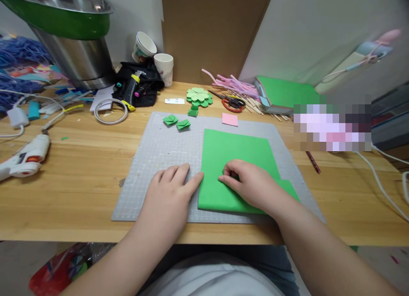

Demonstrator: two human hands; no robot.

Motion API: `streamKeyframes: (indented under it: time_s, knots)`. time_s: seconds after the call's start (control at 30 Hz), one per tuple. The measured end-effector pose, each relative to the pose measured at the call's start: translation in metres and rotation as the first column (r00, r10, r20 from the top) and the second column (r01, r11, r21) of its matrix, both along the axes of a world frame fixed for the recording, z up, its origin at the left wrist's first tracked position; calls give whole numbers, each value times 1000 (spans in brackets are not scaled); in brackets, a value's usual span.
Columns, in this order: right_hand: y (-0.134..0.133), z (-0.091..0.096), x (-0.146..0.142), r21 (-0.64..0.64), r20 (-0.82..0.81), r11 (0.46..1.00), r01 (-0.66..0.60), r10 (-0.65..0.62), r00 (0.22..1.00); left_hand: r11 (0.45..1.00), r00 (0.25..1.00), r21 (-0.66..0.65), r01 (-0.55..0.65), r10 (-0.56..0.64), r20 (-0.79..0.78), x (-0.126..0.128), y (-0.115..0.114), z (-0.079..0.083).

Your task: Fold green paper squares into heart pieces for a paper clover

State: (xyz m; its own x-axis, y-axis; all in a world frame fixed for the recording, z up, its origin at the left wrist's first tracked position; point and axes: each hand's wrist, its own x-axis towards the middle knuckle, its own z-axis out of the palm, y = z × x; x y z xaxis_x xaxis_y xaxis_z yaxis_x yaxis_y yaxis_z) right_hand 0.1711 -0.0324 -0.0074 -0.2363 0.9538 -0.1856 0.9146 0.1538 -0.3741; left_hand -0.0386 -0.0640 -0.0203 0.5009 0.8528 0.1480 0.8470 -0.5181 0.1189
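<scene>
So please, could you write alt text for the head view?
Two bare hands press on green paper lying on a grey cutting mat: the right hand on the sheet, the left hand at its left edge. Small folded green pieces, scissors and a glue gun lie around.

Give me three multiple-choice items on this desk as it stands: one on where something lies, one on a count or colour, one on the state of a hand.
1. Where do the scissors lie?
A. behind the cutting mat, near the pink strips
B. on the green sheet
C. beside the glue gun

2. How many small folded green pieces lie on the mat's far left part?
A. five
B. none
C. two

3. What is the right hand doing?
A. lifted above the desk
B. pressing down on the green sheet
C. gripping a paper cup

Answers: 1 A, the red handles sit past the mat's far edge; 2 C, a pair lies side by side; 3 B, its fingers lie on the paper, while the left hand lies flat at the sheet's left edge.
</scene>
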Motion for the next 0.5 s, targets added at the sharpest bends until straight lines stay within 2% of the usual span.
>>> streamKeyframes:
  time_s: [0.1,0.17,0.23,0.3,0.33,0.4,0.47,0.5]
  knots:
    - [0,0,0,-2,1,1000,-2,2,1000,1000,998,1,2,-2,-69,1,4,5]
    - [-1,0,0,1,-2,1000,-2,2,1000,1000,999,-19,-20,20,-41,1,4,8]
    - [-1,0,1,4,-4,1000,-4,4,1000,995,993,-46,-86,90,82,3,-2,9]
    - [-1,-1,1,4,-1,1000,-9,9,1000,988,955,-44,-146,152,255,8,-17,6]
    - [-1,-1,2,2,2,1000,-12,12,1000,991,939,-17,-133,131,318,12,-27,3]
    - [-1,-3,2,1,2,1000,-16,16,1000,997,937,75,19,-44,345,23,-49,-5]
    - [-1,-4,2,0,-3,1000,-18,18,1000,982,950,98,164,-184,254,34,-66,-15]
    - [-1,-5,2,0,-4,1000,-17,17,1000,979,959,105,173,-192,207,39,-72,-19]
